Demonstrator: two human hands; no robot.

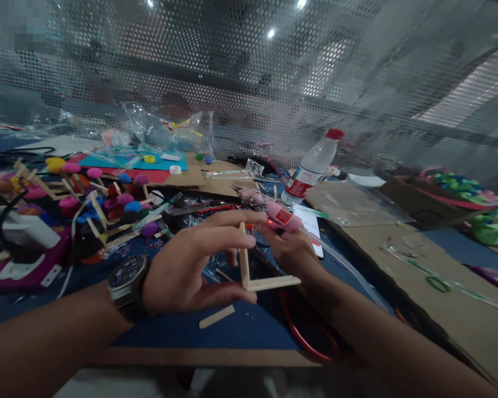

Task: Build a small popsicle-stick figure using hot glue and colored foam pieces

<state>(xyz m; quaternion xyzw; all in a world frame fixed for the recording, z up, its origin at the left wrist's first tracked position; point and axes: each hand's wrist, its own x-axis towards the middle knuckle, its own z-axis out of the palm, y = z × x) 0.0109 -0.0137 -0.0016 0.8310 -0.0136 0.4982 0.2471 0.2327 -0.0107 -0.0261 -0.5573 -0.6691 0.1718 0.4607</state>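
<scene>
My left hand [191,265], with a watch on its wrist, pinches an L-shaped piece made of two wooden craft sticks [253,276] between thumb and fingers. My right hand [290,249] grips a pink hot glue gun [274,213], its nozzle end near the top of the upright stick. A loose craft stick [216,317] lies on the blue mat below my left hand.
A heap of stick-and-bottle-cap figures [95,204] covers the left side. A plastic water bottle with a red cap [313,166] stands behind the hands. Brown cardboard sheets [440,298] lie at the right. A red cord [302,337] loops near the front edge. A perforated metal screen closes the back.
</scene>
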